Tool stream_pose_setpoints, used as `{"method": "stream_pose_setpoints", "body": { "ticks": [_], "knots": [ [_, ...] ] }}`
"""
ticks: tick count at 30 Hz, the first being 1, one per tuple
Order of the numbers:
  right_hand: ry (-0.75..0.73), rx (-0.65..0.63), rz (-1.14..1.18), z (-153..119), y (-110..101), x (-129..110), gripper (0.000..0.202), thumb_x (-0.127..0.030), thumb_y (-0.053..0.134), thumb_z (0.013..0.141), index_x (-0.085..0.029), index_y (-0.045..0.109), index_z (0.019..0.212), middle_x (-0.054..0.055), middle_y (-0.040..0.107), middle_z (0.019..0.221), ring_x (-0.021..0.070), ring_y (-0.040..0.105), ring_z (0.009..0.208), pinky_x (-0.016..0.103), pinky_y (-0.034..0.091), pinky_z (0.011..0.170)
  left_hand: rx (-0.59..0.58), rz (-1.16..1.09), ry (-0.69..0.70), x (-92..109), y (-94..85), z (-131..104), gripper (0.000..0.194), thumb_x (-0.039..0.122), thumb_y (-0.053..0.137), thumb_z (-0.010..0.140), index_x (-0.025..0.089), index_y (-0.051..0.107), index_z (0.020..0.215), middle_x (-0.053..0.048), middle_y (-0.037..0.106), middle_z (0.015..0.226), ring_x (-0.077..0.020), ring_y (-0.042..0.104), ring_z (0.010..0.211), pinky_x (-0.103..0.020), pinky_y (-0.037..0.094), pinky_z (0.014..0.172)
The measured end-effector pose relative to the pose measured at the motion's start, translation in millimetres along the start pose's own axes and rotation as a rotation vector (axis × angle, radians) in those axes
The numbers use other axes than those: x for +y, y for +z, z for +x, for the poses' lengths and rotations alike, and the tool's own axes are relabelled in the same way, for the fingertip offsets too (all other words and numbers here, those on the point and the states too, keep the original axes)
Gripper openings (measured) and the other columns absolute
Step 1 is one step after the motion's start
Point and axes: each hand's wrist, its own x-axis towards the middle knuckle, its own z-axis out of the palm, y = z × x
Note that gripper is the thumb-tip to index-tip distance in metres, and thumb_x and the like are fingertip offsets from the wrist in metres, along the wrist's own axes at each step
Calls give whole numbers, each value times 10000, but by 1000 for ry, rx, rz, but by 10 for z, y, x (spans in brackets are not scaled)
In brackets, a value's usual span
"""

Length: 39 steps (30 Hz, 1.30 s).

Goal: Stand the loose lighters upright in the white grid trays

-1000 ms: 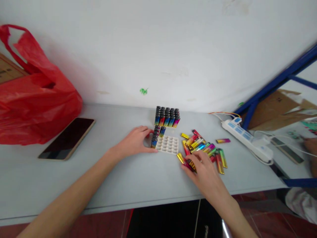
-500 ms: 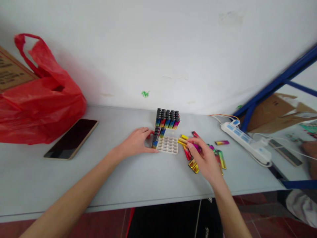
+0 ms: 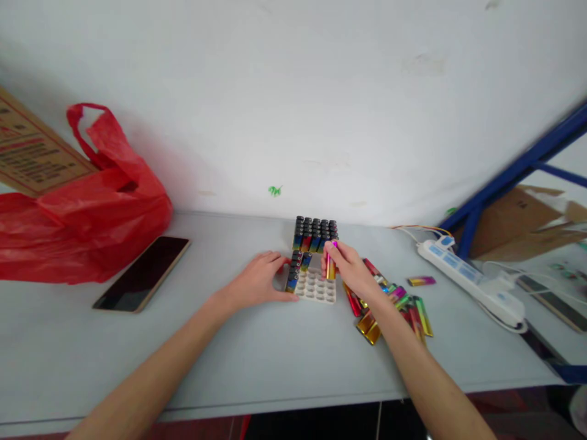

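Note:
My left hand (image 3: 257,280) is curved around the left side of a small white tray (image 3: 316,290) with rows of round sockets, thumb at its front corner and fingers by the back. A row of black-topped lighters (image 3: 294,272) stands upright along the tray's left edge, with another lighter (image 3: 306,261) beside it. Over the tray's back right part, my right hand (image 3: 351,269) pinches a shiny purple-and-gold lighter (image 3: 331,261), held roughly upright. The fingers cover part of it and of the sockets below. A heap of loose colourful lighters (image 3: 370,327) lies under my right forearm.
Behind the tray stands a block of upright lighters (image 3: 315,233). A phone (image 3: 142,275) and a red plastic bag (image 3: 105,226) are at left, near a cardboard box (image 3: 41,146). To the right are a single lighter (image 3: 420,281), a white power strip (image 3: 470,284) and a blue frame (image 3: 518,165).
My right hand has moved left and back from the heap to above the tray, turning the lighter from lying flat to upright. My left hand stays at the tray. The view has tilted slightly upward.

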Motion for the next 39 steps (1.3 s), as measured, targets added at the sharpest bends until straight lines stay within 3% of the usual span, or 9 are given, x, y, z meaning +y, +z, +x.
{"method": "stream_pose_setpoints", "body": {
  "ticks": [3, 8, 14, 17, 20, 24, 30, 34, 39],
  "knots": [
    [12, -44, 34, -121, 44, 2, 596, -840, 619, 996, -268, 561, 842, -9, 684, 748, 194, 671, 614, 334, 584, 620, 1, -1, -3, -5, 5, -1, 755, 768, 928, 743, 214, 744, 1221, -119, 776, 1147, -373, 735, 1105, -489, 565, 1044],
    [15, -69, 17, -205, 79, 45, 638, -905, 606, 950, -273, 569, 875, -24, 626, 735, 184, 607, 617, 320, 544, 579, 5, -18, 4, -22, 16, 4, 708, 773, 920, 743, 215, 741, 1139, -106, 766, 1096, -372, 731, 1065, -485, 575, 1001],
    [8, 41, -67, -217, 160, 124, 629, -892, 527, 989, -290, 461, 818, -69, 420, 627, 153, 402, 551, 282, 369, 504, 1, -10, -2, -16, 11, 6, 731, 772, 928, 733, 205, 736, 1154, -114, 762, 1113, -377, 728, 1073, -494, 571, 1016],
    [-45, 177, -265, -243, 189, 100, 639, -833, 525, 1021, -269, 464, 725, -34, 475, 619, 161, 437, 598, 290, 339, 544, 4, -17, 3, -12, 3, 6, 698, 782, 912, 744, 218, 735, 1117, -106, 762, 1097, -363, 728, 1057, -475, 572, 1003],
    [-72, 246, -408, -263, 207, 72, 681, -767, 570, 1018, -262, 375, 604, -33, 406, 557, 146, 391, 583, 302, 282, 562, 6, -17, 5, -13, -2, 9, 701, 800, 902, 738, 222, 734, 1097, -98, 756, 1072, -355, 726, 1030, -466, 573, 991],
    [-94, 265, -468, -263, 223, 76, 600, -602, 582, 977, -269, 316, 555, -35, 334, 522, 133, 343, 564, 306, 241, 552, 6, -21, 4, -14, -4, 14, 690, 806, 897, 738, 219, 729, 1062, -97, 751, 1047, -349, 720, 1001, -468, 576, 964],
    [-94, 260, -462, -252, 228, 87, 415, -471, 544, 877, -269, 353, 569, -28, 381, 528, 140, 375, 562, 301, 260, 551, 7, -19, 3, -19, 3, 15, 691, 800, 905, 733, 214, 723, 1051, -102, 750, 1054, -354, 719, 1006, -472, 574, 960],
    [-106, 256, -460, -259, 235, 71, 426, -473, 559, 896, -271, 349, 586, -28, 396, 535, 146, 389, 563, 306, 276, 561, -3, -13, -3, -21, 2, 18, 685, 813, 887, 744, 216, 712, 1030, -100, 743, 1047, -347, 715, 996, -468, 575, 947],
    [-102, 300, -469, -264, 247, 49, 552, -612, 551, 976, -275, 339, 593, -23, 410, 535, 156, 380, 561, 321, 266, 570, -11, -1, -10, -21, 4, 21, 703, 824, 889, 734, 210, 705, 1022, -107, 744, 1049, -355, 718, 1002, -480, 577, 954]
  ]
}}
